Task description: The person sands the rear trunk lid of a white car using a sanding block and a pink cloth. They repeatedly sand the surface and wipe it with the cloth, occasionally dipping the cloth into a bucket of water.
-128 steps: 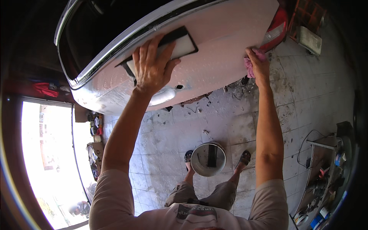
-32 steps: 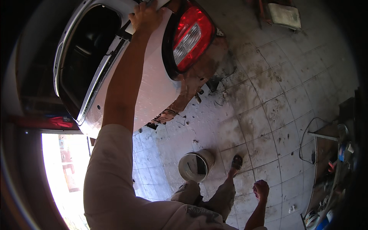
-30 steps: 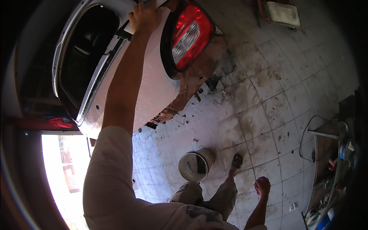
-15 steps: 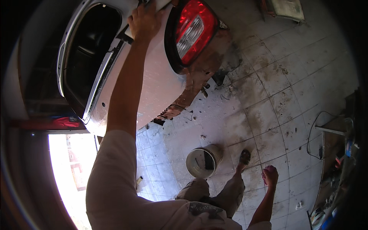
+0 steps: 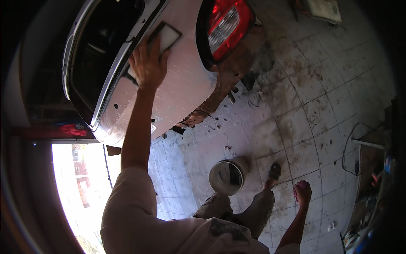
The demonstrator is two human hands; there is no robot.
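Note:
My left hand (image 5: 148, 63) rests with its fingers over a long flat black-and-white sanding block (image 5: 168, 39), gripping it against the wet pinkish-white rear body panel (image 5: 177, 80) of a car. Part of the block lies hidden under the hand. The dark rear window (image 5: 101, 46) is just left of the hand, and the red-and-clear tail light (image 5: 224, 31) is to its right. My right hand (image 5: 303, 194) is closed on a crumpled pink cloth (image 5: 300, 186), held low at the right, away from the car, above the tiled floor.
A round bucket (image 5: 220, 180) with a dark piece inside stands by my legs. A bench (image 5: 368, 142) with cable and clutter runs along the right side. A pale-topped stand (image 5: 321, 10) is at the top right. A bright doorway (image 5: 74, 186) opens at the lower left.
Over the last half second my left hand and block have slid down along the panel from its top edge. Earlier my right hand pressed the cloth on the car; it is now lowered.

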